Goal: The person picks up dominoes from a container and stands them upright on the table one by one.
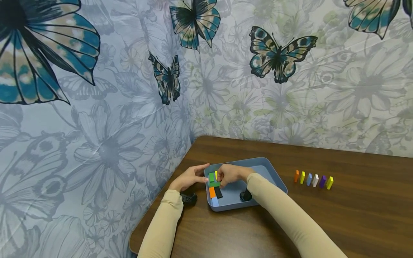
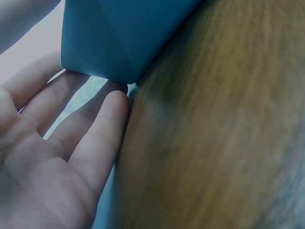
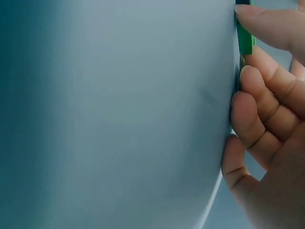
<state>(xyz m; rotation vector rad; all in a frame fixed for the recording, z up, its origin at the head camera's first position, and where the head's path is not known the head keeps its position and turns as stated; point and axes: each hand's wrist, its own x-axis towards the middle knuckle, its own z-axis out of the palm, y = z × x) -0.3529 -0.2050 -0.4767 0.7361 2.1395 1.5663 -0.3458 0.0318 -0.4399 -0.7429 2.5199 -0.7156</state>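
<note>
Small coloured blocks lie side by side along the left end of a shallow blue-grey tray [image 1: 237,205]. Green blocks [image 1: 212,177], a yellow block [image 1: 216,175], an orange block [image 1: 212,192], a black block [image 1: 218,192] and a light blue block [image 1: 214,201] are among them. My left hand [image 1: 190,177] touches the tray's left side, fingers fairly straight against the outer wall, thumb over the rim beside the green. Inside the tray, my right hand [image 1: 233,173] has curled fingers; its thumb and index finger pinch a green block [image 3: 245,38]. The fingers partly hide the yellow block.
To the tray's right, a row of upright blocks [image 1: 315,180] in orange, yellow, blue, white and purple stands on the brown wooden table [image 1: 364,200]. Butterfly-patterned cloth [image 1: 106,150] hangs along the table's left and back edges. Dark wrist cameras [image 1: 189,199] sit on both wrists.
</note>
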